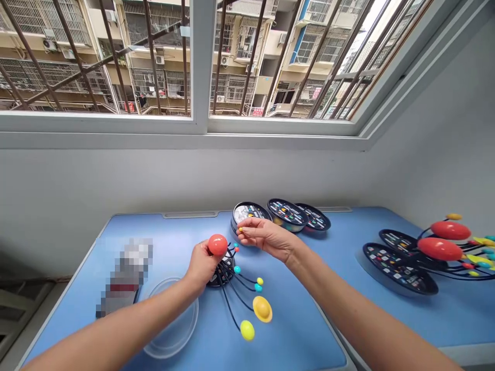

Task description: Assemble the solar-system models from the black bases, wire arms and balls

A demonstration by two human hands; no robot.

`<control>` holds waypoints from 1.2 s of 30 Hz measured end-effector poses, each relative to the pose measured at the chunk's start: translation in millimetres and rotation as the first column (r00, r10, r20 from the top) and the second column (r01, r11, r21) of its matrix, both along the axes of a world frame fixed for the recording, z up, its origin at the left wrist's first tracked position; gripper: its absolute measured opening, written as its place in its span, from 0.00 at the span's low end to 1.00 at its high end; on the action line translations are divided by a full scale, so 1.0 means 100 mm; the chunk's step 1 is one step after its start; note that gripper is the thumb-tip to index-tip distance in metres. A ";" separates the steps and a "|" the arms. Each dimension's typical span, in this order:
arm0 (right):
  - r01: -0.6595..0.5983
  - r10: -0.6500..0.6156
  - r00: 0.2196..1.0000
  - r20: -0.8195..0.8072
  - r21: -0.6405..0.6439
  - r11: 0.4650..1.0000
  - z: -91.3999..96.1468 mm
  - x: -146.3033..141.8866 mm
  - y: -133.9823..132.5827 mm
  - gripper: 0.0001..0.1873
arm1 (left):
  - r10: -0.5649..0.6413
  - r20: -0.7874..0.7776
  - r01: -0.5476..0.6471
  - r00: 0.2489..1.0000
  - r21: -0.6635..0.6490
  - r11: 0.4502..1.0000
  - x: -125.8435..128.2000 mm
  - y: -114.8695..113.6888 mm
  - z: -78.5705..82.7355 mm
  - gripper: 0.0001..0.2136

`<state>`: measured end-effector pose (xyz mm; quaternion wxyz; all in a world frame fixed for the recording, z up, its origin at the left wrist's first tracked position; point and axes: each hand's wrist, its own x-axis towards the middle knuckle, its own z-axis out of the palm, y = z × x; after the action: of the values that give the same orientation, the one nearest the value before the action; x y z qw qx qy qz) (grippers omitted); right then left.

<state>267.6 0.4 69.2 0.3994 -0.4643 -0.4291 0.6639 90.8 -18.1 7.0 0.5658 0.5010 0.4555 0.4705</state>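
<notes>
A solar system model (247,292) with black arms and coloured balls stands in front of me on the blue table. My left hand (203,263) is closed around the model just under its red ball (217,245). Yellow, lime and turquoise balls sit on the arm ends, one of them a ringed yellow planet (262,309). Part of the round black base (222,273) shows behind my left hand. To the right of the red ball, my right hand (257,233) pinches a tiny yellow ball (240,229) between thumb and fingertips, apart from the model.
Round tins (288,212) with dark printed lids stand along the back of the blue table (309,319). Two more models with red balls (441,249) stand at the right. A clear round lid (170,345) lies under my left forearm, beside a blurred-out object (126,278).
</notes>
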 end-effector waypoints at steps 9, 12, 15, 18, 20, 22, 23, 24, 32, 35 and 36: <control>-0.033 -0.011 0.978 0.208 0.205 0.978 -0.01 -0.11 -0.09 0.08 | 0.033 0.033 -0.032 0.999 -0.028 0.999 0.03 -0.05 -0.01 0.09; -0.103 0.032 0.960 0.277 0.246 0.964 0.00 -0.13 -0.09 0.08 | 0.023 0.029 -0.022 0.999 -0.040 0.999 0.03 -0.05 -0.03 0.08; -0.157 0.053 0.937 0.344 0.281 0.947 0.00 -0.15 -0.08 0.06 | 0.032 0.015 -0.031 0.999 -0.033 0.999 0.04 -0.05 -0.04 0.07; -0.176 0.046 0.919 0.392 0.302 0.937 -0.03 -0.15 -0.06 0.04 | 0.037 0.007 -0.037 0.999 -0.028 0.999 0.04 -0.05 -0.04 0.06; -0.181 0.035 0.908 0.418 0.314 0.932 -0.06 -0.15 -0.05 0.04 | 0.042 -0.001 -0.042 0.999 -0.025 0.999 0.04 -0.05 -0.05 0.06; -0.182 0.023 0.899 0.437 0.327 0.927 -0.08 -0.15 -0.04 0.03 | 0.048 -0.010 -0.048 0.999 -0.025 0.999 0.04 -0.06 -0.06 0.05; -0.188 0.017 0.892 0.451 0.336 0.923 -0.08 -0.14 -0.04 0.03 | 0.050 -0.012 -0.050 0.999 -0.027 0.998 0.04 -0.06 -0.07 0.05; -0.199 0.013 0.882 0.472 0.346 0.917 -0.09 -0.14 -0.04 0.03 | 0.050 -0.013 -0.050 0.999 -0.027 0.998 0.04 -0.06 -0.07 0.05; -0.302 0.008 0.798 0.603 0.387 0.871 -0.06 -0.14 -0.07 0.05 | 0.053 0.010 -0.053 0.999 -0.022 0.998 0.05 -0.05 -0.08 0.06; -0.327 -0.022 0.755 0.655 0.406 0.853 -0.02 -0.17 -0.09 0.05 | 0.061 0.017 -0.060 0.998 -0.021 0.998 0.06 -0.05 -0.09 0.06; -0.336 -0.036 0.738 0.674 0.412 0.847 0.00 -0.18 -0.10 0.05 | 0.063 0.023 -0.063 0.998 -0.020 0.998 0.06 -0.04 -0.10 0.06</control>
<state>249.1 -9.5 69.3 0.2726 -0.5076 -0.7384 0.3503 96.9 -22.4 -2.5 0.5608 0.4753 0.4688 0.4897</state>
